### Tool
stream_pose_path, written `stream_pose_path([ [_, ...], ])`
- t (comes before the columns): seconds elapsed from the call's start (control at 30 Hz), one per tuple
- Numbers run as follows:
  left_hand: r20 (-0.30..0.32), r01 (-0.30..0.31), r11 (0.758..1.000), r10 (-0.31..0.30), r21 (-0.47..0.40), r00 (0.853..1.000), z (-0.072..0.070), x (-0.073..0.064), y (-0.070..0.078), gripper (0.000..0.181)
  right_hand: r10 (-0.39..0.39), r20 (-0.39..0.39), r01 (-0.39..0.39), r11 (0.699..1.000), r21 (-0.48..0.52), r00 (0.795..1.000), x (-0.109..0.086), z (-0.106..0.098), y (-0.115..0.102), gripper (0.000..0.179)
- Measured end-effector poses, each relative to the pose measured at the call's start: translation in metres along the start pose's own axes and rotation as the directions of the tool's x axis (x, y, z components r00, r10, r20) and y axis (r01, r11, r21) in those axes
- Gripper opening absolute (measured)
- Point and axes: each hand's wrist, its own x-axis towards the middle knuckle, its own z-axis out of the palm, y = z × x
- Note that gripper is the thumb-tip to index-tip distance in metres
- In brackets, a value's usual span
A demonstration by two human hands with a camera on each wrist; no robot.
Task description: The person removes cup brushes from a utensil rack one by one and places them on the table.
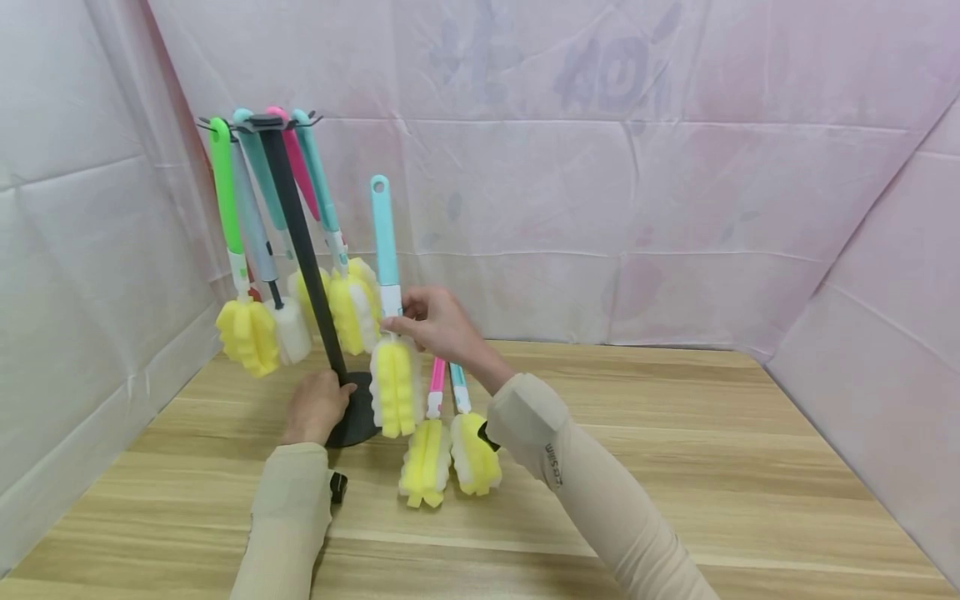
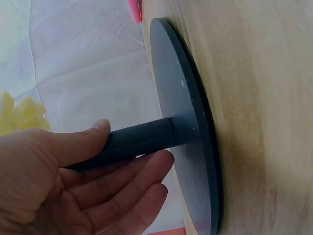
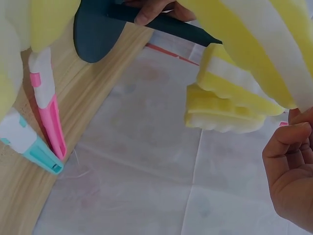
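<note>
My right hand (image 1: 442, 327) pinches a teal-handled sponge bottle brush (image 1: 385, 242) at its white neck. The brush hangs upright in the air, its yellow-and-white sponge head down, just right of the black stand. My left hand (image 1: 318, 406) grips the stand's pole (image 2: 137, 142) low down, thumb on one side and fingers on the other, close above the round base (image 2: 181, 122). From the stand's top hooks (image 1: 266, 122) hang a green-handled brush (image 1: 225, 183), a grey-handled one (image 1: 253, 217), a pink-handled one (image 1: 300, 171) and teal-handled ones (image 1: 318, 179).
On the wooden table (image 1: 675, 467) lie a pink-handled sponge brush (image 1: 425, 462) and a teal-handled sponge brush (image 1: 475, 454), side by side, right of the stand base. Pale cloth (image 1: 562, 208) hangs behind the table and along both sides.
</note>
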Motion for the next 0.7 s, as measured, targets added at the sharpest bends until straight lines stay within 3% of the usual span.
stream_pose_path([
  [0.7, 0.0, 0.014, 1.0, -0.014, -0.016, 1.0, 0.001, 0.0, -0.001, 0.028, 0.047, -0.015, -0.047, 0.999, -0.014, 0.999, -0.005, -0.01, 0.012, 0.014],
])
